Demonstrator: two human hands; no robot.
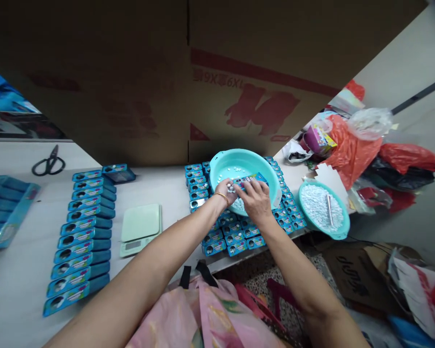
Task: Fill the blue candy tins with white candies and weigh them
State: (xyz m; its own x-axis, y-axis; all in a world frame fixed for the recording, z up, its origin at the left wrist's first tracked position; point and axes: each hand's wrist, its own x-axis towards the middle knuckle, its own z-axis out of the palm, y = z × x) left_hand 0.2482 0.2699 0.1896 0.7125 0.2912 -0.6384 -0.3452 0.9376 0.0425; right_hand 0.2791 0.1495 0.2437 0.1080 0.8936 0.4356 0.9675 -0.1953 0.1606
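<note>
My left hand (226, 191) is cupped over a turquoise basin (220, 159), with several small white pellets (231, 187) in its palm. My right hand (256, 199) meets it from the right, its fingers closed on a small blue box (264, 179) with printed sides. Part of that box is hidden behind the fingers. More white pellets lie loose inside the basin. Around and under the basin stand rows of blue boxes (235, 238) with round openings at their ends, some with pellets on top.
To the right, a second turquoise basin (342, 227) holds many pellets and a metal scoop (329, 210). A pale green scale (141, 222), a column of blue boxes (81, 251) and black scissors (49, 164) lie left. A large cardboard carton (145, 96) stands behind; plastic bags (351, 150) are piled right.
</note>
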